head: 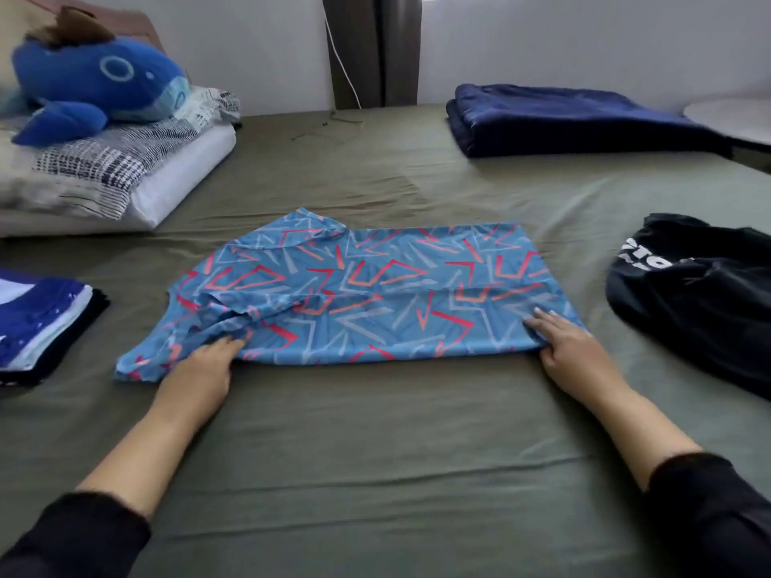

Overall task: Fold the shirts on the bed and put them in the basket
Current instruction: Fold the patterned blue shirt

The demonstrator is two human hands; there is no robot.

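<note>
Now | left hand (200, 365) fingertips hidden under patterned shirt (354, 285) | basket unseen

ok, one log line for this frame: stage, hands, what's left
stage: folding blue patterned shirt | left hand: grips near edge | right hand: grips near edge | left: black shirt unfolded | basket: not in view
</note>
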